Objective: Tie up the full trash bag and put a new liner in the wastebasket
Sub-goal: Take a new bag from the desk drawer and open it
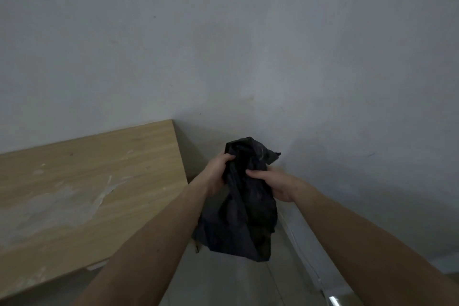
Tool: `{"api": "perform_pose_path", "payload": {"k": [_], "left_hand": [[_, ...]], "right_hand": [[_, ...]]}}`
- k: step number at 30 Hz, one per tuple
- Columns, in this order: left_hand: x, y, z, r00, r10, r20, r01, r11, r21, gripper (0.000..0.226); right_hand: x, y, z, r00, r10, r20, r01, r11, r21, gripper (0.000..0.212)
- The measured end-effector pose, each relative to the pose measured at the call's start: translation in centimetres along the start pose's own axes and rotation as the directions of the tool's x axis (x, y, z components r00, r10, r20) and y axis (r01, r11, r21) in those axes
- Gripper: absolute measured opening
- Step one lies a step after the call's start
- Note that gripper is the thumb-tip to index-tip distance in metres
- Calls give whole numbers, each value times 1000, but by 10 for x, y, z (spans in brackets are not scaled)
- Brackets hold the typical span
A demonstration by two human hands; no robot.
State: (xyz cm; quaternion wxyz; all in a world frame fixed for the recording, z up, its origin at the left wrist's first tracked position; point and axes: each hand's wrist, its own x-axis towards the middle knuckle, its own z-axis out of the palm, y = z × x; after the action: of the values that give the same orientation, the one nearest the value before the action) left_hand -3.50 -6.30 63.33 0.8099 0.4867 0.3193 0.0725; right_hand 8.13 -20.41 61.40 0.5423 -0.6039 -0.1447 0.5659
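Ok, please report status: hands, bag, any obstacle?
Left hand and right hand both grip crumpled black plastic bag, held in air. Light wooden table at left, not touching. Wastebasket not in view.

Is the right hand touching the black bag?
Touching: the head view shows the right hand with fingers curled onto the black bag.

We hold a crumpled black trash bag (244, 208) up in front of the grey wall (248, 45), our left hand (218, 172) and right hand (272, 185) both gripping its upper part. A wooden bench (87, 181) lies at our left.
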Motion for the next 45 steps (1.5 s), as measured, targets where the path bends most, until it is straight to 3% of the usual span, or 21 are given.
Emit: {"api": "perform_pose_path", "payload": {"k": [5,10,13,16,19,24,28,32,35,39,43,45], "left_hand": [[1,-13,13,991,68,-119,-39,973,226,27],[14,-33,38,981,56,-186,-55,998,12,30],[19,-42,52,982,82,-171,-88,996,-28,26],[22,-50,50,979,77,-187,-59,993,103,25],[30,-73,28,972,15,-234,53,958,281,51],[53,-117,-9,975,-89,-203,129,972,195,63],[90,-155,-33,978,-64,-197,97,981,165,63],[140,-192,-54,973,10,-232,25,989,146,45],[191,-232,-74,970,66,-234,-32,989,145,47],[270,-294,-101,963,156,-221,-121,979,164,51],[345,-346,-126,940,245,-239,-221,968,122,40],[375,-369,-136,931,271,-246,-262,963,69,29]], "right_hand": [[-1,1,-27,1000,-17,5,17,997,-72,41],[9,13,-54,999,-17,30,26,941,-338,54],[16,20,-62,992,-97,-85,52,906,-421,25],[26,24,-64,974,-111,-197,28,925,-380,12],[49,33,-70,963,-117,-245,22,933,-360,24],[75,46,-54,958,-142,-250,52,941,-334,27],[117,73,-53,960,-168,-223,77,928,-366,26],[173,102,-73,928,-295,-229,123,821,-558,32],[229,136,-93,910,-354,-214,162,781,-603,37],[313,188,-123,904,-370,-213,209,819,-535,53],[386,235,-150,924,-341,-172,247,877,-411,79],[411,254,-158,935,-322,-150,248,894,-373,83]]}}
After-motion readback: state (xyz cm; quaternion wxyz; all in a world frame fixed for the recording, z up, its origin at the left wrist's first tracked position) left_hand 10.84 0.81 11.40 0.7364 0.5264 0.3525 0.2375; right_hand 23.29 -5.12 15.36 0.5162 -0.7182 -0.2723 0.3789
